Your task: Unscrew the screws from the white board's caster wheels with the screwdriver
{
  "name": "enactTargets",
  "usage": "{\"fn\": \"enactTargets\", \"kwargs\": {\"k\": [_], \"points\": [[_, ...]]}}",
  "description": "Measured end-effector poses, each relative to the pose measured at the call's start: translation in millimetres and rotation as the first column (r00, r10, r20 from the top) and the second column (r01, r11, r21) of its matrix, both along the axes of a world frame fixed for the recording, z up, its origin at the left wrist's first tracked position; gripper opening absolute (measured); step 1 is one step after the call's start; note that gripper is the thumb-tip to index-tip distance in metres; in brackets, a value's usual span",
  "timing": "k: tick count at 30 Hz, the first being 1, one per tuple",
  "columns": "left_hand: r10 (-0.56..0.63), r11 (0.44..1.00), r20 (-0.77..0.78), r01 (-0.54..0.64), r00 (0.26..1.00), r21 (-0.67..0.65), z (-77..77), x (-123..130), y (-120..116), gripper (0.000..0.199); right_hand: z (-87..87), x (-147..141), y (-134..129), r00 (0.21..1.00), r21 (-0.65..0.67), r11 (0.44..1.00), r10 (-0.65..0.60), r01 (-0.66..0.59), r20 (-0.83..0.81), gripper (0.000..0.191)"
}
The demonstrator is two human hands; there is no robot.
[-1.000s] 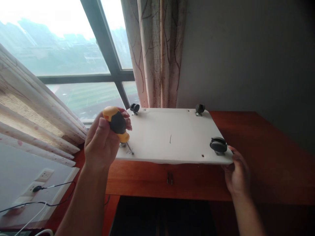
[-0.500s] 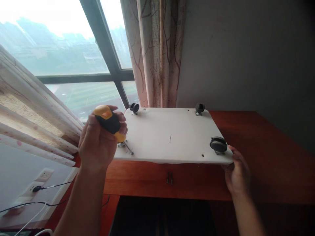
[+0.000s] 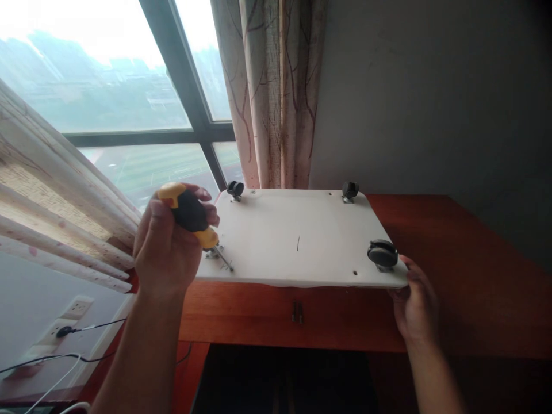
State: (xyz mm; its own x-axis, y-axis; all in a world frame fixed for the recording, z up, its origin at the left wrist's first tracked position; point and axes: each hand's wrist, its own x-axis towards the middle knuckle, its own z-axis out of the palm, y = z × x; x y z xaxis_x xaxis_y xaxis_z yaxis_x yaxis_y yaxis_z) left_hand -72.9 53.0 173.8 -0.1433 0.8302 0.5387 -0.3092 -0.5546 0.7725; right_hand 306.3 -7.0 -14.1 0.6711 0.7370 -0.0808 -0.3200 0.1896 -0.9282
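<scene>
My left hand is closed round a yellow and black screwdriver. Its shaft slants down to the near left corner of a white board, where the tip meets a small screw head. My right hand grips the board's near right corner, thumb at the edge and fingers partly hidden. Black casters stand on the board: one near right, one far right and one far left. At the near left, a metal caster plate shows partly behind the screwdriver.
The board lies on a reddish-brown wooden table. Two small screws rest near the table's front edge. Curtains and a window stand behind. At the left, a plug and cables sit at a wall socket.
My left hand has turned the screwdriver handle slightly and shifted a little left, while the tip stays in place. My right hand and the board have not visibly moved.
</scene>
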Motion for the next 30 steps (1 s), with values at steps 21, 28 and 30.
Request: {"fn": "enactTargets", "kwargs": {"k": [21,28,30], "points": [[0.027,0.997,-0.067,-0.022,0.997,0.075,2.3,2.0,-8.4,0.021,-0.8,0.3,-0.1,1.000,0.003,1.000,0.012,-0.012,-0.012,0.040],[0.040,0.999,-0.066,-0.038,0.997,0.035,3.5,1.3,-7.2,0.024,-0.7,0.6,-0.1,1.000,-0.006,1.000,0.011,-0.011,-0.009,0.040],[0.068,0.995,-0.091,-0.061,0.994,0.079,2.9,3.3,-6.4,0.021,-0.8,0.5,-0.2,1.000,-0.005,1.000,0.016,-0.016,-0.007,0.041]]}}
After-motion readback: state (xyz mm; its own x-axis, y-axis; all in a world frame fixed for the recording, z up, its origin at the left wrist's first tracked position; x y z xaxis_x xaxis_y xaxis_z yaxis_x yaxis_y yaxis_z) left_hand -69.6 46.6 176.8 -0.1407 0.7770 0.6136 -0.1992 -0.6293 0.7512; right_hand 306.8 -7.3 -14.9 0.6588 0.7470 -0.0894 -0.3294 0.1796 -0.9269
